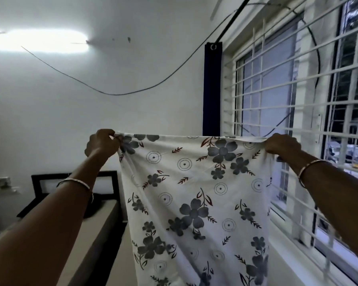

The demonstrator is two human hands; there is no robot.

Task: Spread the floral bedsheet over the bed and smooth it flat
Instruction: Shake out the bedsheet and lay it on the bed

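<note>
A white floral bedsheet (194, 203) with grey flowers hangs in front of me, held up by its top edge. My left hand (102, 144) pinches the upper left corner. My right hand (281, 144) grips the upper right corner. The top edge is stretched taut between both hands at chest height, and the cloth drops out of view at the bottom. The bed (87, 244), a bare mattress with a dark headboard (114, 182), lies low on the left, partly hidden by my left arm and the sheet.
A barred window (298, 100) fills the right side, with a dark blue curtain (212, 89) bunched at its left edge. A cable (112, 93) sags across the white wall. A wall socket (3, 182) sits at the left near the bed.
</note>
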